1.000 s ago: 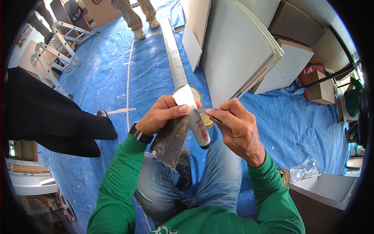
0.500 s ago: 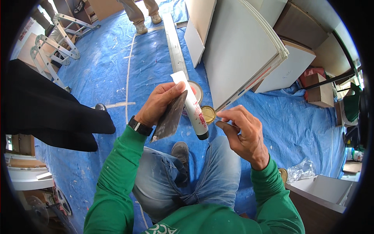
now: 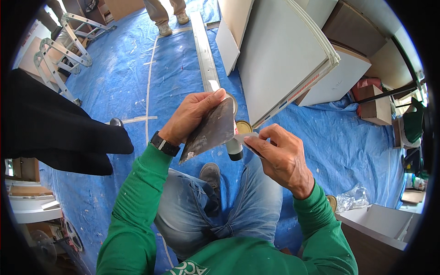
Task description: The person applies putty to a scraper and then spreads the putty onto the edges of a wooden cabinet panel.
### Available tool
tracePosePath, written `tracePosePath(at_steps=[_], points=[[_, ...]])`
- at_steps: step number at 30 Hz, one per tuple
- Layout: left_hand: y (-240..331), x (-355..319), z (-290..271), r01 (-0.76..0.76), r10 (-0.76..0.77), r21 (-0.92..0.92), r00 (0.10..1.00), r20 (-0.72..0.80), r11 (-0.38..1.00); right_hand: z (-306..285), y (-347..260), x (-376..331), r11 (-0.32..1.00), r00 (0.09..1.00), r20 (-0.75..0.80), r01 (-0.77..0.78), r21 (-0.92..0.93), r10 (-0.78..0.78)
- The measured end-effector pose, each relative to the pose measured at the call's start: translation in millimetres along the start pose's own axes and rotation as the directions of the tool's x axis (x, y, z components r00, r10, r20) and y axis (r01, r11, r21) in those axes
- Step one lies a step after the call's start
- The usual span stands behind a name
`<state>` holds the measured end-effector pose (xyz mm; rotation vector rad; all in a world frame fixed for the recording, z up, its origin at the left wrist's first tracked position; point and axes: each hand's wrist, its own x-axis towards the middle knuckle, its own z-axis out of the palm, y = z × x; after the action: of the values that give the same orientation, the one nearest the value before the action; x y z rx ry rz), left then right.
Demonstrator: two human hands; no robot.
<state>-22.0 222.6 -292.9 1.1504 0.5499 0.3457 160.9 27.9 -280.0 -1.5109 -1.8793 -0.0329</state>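
Observation:
In my left hand I grip a dark, smeared flat metal plate, its face turned up and tilted. The same hand also holds a white tube with a black cap, cap end down, mostly hidden behind the plate. My right hand pinches a small flat metal scraper, its edge close to the plate's right corner; whether they touch I cannot tell. Past my hands a small round yellowish tin stands on the floor, partly covered. Behind the tube shows the rim of a larger tin.
Blue sheeting covers the floor. Large white panels lean ahead right, near a long metal strip. A folding ladder stands far left, another person's legs ahead. An open box sits by my right elbow.
The plate has turned so more of its face shows and it covers most of the tube. My right hand has tilted the scraper, bringing its blade up beside the plate.

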Motion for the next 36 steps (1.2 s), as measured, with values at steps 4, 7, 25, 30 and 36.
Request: tracePosePath(at_steps=[4,7,25,30,36], points=[[1.5,-0.6,3.8,-0.002,0.002,-0.045,1.000,-0.007,0.999,3.2,1.8,-0.2,1.000,1.000,-0.027,0.000,0.015,0.000],[-1.0,1.6,0.9,0.019,-0.019,-0.005,1.000,-0.021,1.000,1.0,1.4,0.0,1.000,1.000,-0.008,-0.004,0.031,0.004],[4.3,-3.3,4.3,0.014,-0.013,0.037,0.999,-0.030,0.999,-1.3,2.8,-1.0,0.998,0.999,-0.028,-0.024,0.062,0.026],[6.8,-2.7,2.0,0.023,-0.023,-0.013,0.999,-0.023,1.000,-2.4,4.9,-1.1,0.994,0.999,0.001,-0.044,0.097,0.045],[8.4,-3.3,11.1,0.011,-0.011,0.007,0.996,-0.083,1.000,-2.9,6.9,-0.1,0.983,0.997,0.008,-0.075,0.170,0.074]])
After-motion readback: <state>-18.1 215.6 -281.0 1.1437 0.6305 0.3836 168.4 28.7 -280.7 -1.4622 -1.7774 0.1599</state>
